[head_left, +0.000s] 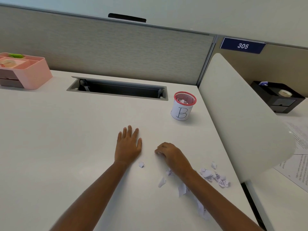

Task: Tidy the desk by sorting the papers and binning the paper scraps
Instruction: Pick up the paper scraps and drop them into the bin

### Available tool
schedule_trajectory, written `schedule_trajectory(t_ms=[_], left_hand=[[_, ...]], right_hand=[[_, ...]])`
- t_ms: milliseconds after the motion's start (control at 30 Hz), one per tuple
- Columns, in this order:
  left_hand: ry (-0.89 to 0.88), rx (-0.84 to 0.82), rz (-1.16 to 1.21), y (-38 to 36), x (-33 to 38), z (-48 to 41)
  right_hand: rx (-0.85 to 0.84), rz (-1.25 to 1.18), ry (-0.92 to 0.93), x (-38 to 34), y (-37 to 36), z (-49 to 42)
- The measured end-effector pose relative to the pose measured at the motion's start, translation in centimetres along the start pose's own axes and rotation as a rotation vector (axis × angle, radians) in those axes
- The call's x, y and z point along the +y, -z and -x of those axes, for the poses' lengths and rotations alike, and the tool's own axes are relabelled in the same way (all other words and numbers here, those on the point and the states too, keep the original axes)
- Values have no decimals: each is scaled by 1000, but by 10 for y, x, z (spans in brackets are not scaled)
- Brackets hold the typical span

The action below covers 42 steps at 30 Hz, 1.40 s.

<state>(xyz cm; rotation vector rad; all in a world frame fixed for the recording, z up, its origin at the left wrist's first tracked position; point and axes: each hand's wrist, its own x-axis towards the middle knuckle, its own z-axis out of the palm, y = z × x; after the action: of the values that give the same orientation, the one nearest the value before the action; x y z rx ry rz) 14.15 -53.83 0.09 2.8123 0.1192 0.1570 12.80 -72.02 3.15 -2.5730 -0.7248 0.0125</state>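
Our forearms rise from the bottom edge over the white desk [66, 130]. At upper left sits a pink organiser [31, 72]. Mid-frame, our left hand [128, 144] lies flat, fingers straight and slightly spread. Just right of it, our right hand [170, 154] curls its fingers round a small white scrap [158, 153]. Torn paper scraps [215, 177] lie loose around that wrist. Above stands a red mesh cup [183, 109] marked B, holding crumpled paper. Printed sheets [298, 172] lie far right.
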Motion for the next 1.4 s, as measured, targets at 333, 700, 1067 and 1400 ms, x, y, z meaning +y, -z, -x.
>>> schedule_trajectory(t_ms=[333,700,1067,1400], left_hand=[[-100,-36,17,-1,2,-10],[-96,-34,23,-1,1,-10],[-96,-25,30,-1,2,-9],[-97,-14,10,-2,1,-11]], right_hand=[[426,-382,-229,13,58,-41],[644,-300,-252,38,124,-123],[348,-155,-388,66,118,-141],[643,-247,-302,43,89,-76]])
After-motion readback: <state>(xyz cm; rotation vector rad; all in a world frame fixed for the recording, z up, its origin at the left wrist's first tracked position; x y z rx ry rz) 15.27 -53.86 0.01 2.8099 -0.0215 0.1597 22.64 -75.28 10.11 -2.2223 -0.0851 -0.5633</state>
